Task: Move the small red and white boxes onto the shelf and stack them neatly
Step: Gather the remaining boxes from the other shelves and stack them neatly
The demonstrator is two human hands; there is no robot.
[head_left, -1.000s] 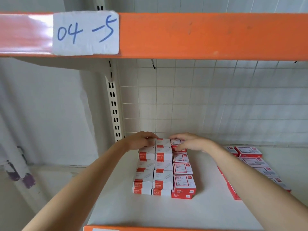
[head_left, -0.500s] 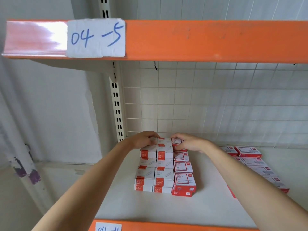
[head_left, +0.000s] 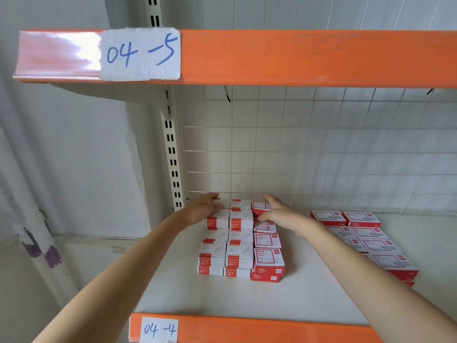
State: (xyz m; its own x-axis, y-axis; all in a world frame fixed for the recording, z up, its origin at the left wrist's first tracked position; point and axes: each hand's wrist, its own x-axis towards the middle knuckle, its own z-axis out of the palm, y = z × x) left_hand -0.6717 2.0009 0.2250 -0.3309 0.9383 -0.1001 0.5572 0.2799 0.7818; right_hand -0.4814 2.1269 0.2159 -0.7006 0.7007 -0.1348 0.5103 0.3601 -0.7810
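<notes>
Shelf (head_left: 173, 290): both hands flank stacked boxes (head_left: 241, 240), fingers straight.

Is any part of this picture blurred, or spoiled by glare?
Head view: the left hand is motion-blurred at its fingers; glare whitens the clear plastic strip on the orange shelf beam; the small red and white boxes stay fairly sharp.

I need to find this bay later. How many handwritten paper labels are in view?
2. One label marked "04 -5" is on the orange beam above the boxes. The other label, "04 -4", is on the front edge of the shelf below; more may lie out of view.
</notes>
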